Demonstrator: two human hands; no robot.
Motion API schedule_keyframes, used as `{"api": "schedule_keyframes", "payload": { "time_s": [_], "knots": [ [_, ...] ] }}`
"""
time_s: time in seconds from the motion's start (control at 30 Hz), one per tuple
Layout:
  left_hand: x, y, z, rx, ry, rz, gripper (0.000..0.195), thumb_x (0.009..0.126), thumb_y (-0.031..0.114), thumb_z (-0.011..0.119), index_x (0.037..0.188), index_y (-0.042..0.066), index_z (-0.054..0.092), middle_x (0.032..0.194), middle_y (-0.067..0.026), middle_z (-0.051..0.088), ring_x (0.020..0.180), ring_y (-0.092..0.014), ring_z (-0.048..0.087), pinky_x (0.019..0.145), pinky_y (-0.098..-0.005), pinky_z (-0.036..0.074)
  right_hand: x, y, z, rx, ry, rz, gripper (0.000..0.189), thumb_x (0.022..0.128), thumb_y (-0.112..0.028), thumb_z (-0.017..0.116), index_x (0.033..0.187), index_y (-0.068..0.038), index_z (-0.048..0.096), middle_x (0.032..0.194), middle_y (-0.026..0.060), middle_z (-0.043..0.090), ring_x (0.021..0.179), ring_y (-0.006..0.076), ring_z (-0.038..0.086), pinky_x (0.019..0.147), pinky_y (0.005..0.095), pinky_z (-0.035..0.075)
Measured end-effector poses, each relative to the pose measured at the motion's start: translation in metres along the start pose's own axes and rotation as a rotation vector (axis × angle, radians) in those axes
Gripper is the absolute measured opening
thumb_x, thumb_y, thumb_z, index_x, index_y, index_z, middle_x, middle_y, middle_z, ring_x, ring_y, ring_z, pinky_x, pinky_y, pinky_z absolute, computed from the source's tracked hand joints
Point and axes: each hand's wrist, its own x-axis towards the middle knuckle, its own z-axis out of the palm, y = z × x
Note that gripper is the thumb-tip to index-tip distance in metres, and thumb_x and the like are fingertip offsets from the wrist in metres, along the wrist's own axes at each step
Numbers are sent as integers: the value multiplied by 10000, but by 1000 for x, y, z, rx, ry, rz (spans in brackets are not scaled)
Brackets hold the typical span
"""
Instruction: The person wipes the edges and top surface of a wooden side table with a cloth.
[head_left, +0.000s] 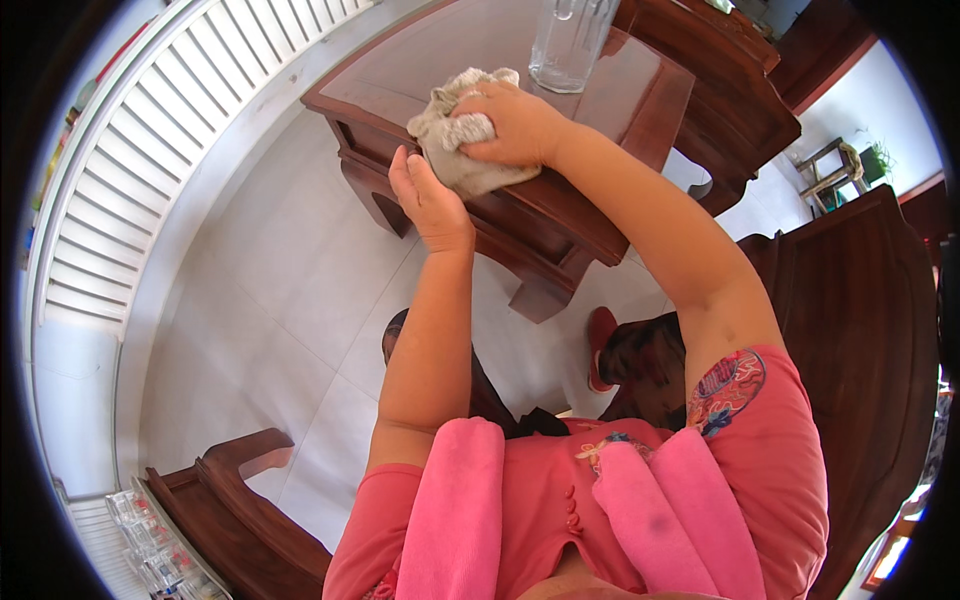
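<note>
My right hand (510, 124) grips a bunched, greyish cloth (457, 161) at the near edge of a dark wooden table (555, 217). Part of the cloth lies on the table top and part hangs over its edge. Just left of the cloth is my left hand (431, 199), held upright with its fingers together and slightly bent. It holds nothing that I can see; whether its fingertips touch the cloth, I cannot tell. Behind my right hand, a clear glass vessel (566, 52) stands on the table's shiny top.
A white slatted radiator or grille (150, 172) runs along the left wall. Dark wooden seats stand at the right (847, 322) and behind the table (720, 97). Lower left are a wooden furniture piece (247, 517) and clear containers (161, 547). A small stool (832, 176) stands far right.
</note>
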Motion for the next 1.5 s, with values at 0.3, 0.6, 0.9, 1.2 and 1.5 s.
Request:
{"api": "schedule_keyframes", "payload": {
  "time_s": [0.3,0.6,0.9,1.2,1.5],
  "knots": [
    [-19,-9,-10,124,-21,-71,524,1056,314,433,1418,-65,419,1430,-195,448,1308,-275,447,1121,-372,334,-120,-14,-50,35,143,25,416,728,-295,787,1099,-139,684,1221,118,618,1193,350,546,1007,441,466],
    [-69,-55,-32,298,-128,-95,486,1011,270,496,1355,-74,501,1376,-207,516,1255,-292,505,1078,-373,384,-125,79,-63,-158,255,464,427,758,-354,728,1135,-155,707,1214,174,625,1162,381,556,1012,464,456],
    [-130,-39,-87,482,-625,-569,479,988,329,595,1290,-43,583,1237,-179,651,1163,-263,597,1008,-370,446,-134,0,-37,-243,310,355,474,743,-415,708,1123,-132,704,1190,191,623,1173,389,542,1031,479,435],
    [-276,-144,-180,655,-2312,326,370,994,340,488,1137,45,660,1188,-204,634,1137,-383,598,983,-459,474,-157,-25,-39,-133,332,286,493,702,-411,736,1126,-161,697,1180,128,607,1189,356,524,1014,475,455],
    [-257,-202,-202,1393,-1911,-45,375,999,346,479,1152,52,654,1185,-205,637,1137,-380,597,984,-457,474,-175,-24,-46,76,468,189,699,746,-425,739,1382,-203,555,1484,192,422,1373,440,392,1139,506,340]
  ]
}}
